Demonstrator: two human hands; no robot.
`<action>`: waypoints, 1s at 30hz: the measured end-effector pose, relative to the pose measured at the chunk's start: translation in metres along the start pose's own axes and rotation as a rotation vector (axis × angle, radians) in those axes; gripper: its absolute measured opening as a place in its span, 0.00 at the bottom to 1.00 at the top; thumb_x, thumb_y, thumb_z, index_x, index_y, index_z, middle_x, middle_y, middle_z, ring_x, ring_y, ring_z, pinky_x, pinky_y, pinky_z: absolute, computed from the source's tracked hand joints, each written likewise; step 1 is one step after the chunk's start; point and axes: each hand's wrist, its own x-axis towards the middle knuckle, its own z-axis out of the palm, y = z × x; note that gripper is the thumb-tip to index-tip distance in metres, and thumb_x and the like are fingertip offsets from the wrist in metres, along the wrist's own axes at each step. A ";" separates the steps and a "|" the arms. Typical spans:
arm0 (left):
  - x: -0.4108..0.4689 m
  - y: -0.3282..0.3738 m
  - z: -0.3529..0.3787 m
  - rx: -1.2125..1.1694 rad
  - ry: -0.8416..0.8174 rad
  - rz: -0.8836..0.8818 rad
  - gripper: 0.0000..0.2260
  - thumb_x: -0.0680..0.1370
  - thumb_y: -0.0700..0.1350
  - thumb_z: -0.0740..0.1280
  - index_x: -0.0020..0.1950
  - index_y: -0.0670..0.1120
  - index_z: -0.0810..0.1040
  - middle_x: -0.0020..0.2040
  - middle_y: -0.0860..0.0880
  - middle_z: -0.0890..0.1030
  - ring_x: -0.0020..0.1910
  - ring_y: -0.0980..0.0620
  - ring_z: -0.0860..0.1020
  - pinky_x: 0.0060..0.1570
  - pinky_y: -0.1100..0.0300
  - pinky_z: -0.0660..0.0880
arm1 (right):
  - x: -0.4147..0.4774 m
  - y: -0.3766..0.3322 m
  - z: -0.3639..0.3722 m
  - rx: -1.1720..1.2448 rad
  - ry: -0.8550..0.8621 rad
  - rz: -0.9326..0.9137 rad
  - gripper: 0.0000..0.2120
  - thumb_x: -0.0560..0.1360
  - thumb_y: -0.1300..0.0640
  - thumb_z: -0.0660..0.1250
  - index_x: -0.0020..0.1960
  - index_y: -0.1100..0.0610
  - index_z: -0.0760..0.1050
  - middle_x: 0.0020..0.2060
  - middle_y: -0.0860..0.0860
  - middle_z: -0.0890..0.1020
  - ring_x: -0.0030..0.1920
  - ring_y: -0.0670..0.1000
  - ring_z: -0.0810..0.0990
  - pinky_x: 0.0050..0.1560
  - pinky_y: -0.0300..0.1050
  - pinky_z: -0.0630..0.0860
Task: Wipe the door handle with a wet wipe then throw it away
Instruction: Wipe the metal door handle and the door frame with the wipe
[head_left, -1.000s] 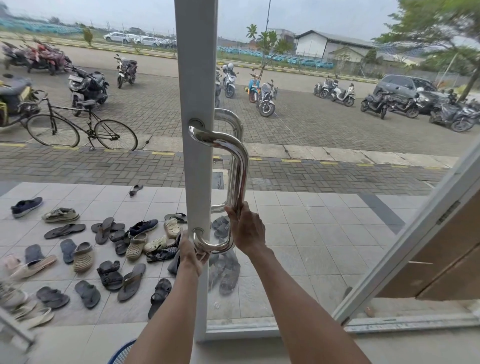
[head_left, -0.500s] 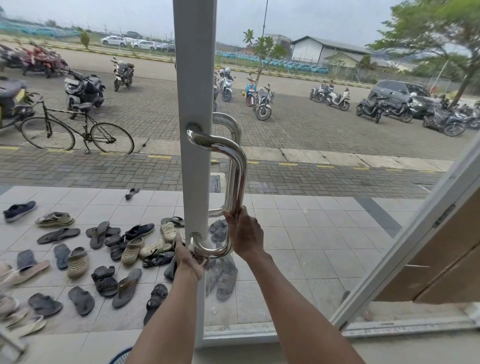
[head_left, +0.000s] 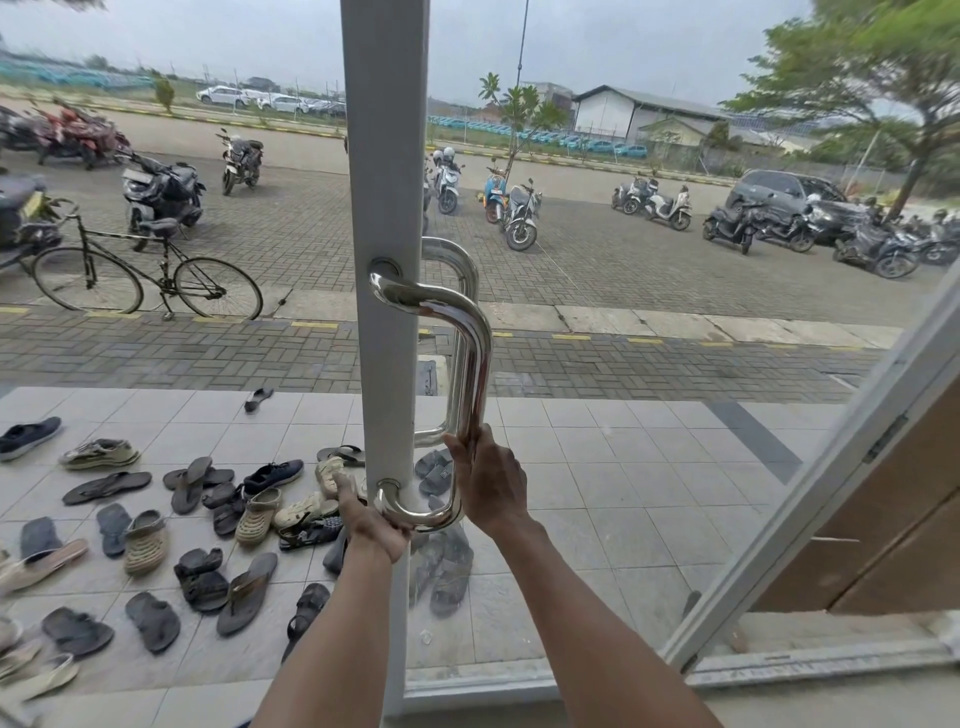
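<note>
A chrome D-shaped door handle (head_left: 470, 358) is fixed to the white door frame (head_left: 384, 156) of a glass door. My left hand (head_left: 371, 519) is closed around the handle's lower bend, right beside its bottom mount. A small pale scrap at the thumb looks like the wet wipe (head_left: 352, 484); most of it is hidden inside the hand. My right hand (head_left: 488, 483) grips the lower end of the handle's upright bar, just above the bend. A second handle (head_left: 452, 260) shows through the glass on the outer side.
Many sandals and shoes (head_left: 197, 519) lie on the tiled porch outside. A bicycle (head_left: 145, 270) and several motorbikes (head_left: 519, 218) stand on the paved lot beyond. Another door leaf (head_left: 831, 493) hangs open at the right. No bin is in view.
Both hands stay on the handle's lower part. My left hand has shifted slightly along the lower bend towards the mount; the right hand's grip is unchanged.
</note>
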 end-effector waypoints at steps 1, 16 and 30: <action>0.002 -0.002 -0.003 -0.008 0.008 -0.007 0.43 0.72 0.77 0.50 0.67 0.43 0.73 0.57 0.41 0.79 0.51 0.44 0.76 0.57 0.50 0.70 | 0.000 0.000 0.000 -0.003 0.004 0.002 0.20 0.81 0.37 0.55 0.55 0.53 0.71 0.45 0.53 0.85 0.49 0.60 0.83 0.46 0.52 0.76; 0.013 0.014 -0.009 0.198 0.082 0.010 0.47 0.68 0.79 0.52 0.67 0.41 0.76 0.58 0.40 0.82 0.56 0.41 0.80 0.61 0.49 0.75 | 0.001 0.000 0.004 0.023 -0.005 0.024 0.19 0.81 0.38 0.56 0.55 0.52 0.72 0.45 0.53 0.85 0.48 0.59 0.83 0.48 0.54 0.78; -0.001 0.007 -0.010 0.305 0.116 0.143 0.46 0.70 0.76 0.55 0.72 0.41 0.71 0.49 0.40 0.82 0.44 0.47 0.80 0.43 0.56 0.75 | -0.001 -0.006 -0.001 0.039 -0.037 0.079 0.18 0.82 0.40 0.56 0.57 0.53 0.72 0.48 0.54 0.85 0.51 0.60 0.82 0.50 0.53 0.76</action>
